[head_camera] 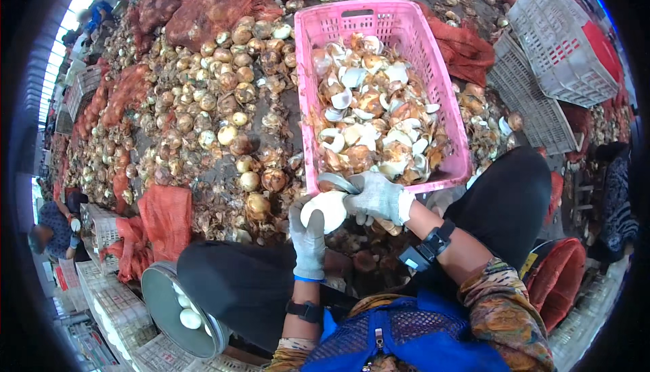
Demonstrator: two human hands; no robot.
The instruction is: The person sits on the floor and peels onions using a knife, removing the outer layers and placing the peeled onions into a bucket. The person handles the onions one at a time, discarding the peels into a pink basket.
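My left hand [309, 240], in a pale work glove, holds a peeled white onion [325, 211] just below the near rim of a pink plastic crate [383, 6]. My right hand [378, 198], gloved too, touches the onion's right side. It grips a knife: a wooden handle end [389, 226] shows below the palm, and a grey blade [337, 183] appears to reach past the fingers over the crate's rim. My fingers hide the middle of the knife. Brown onion skins and white outer layers [376, 113] lie heaped in the crate.
Unpeeled onions [223, 77] cover the floor on the left, with red mesh sacks [218, 13] behind. A round basin [167, 308] with several peeled onions stands by my left knee. White plastic crates [563, 41] stand at the right. A person [53, 224] sits at the far left.
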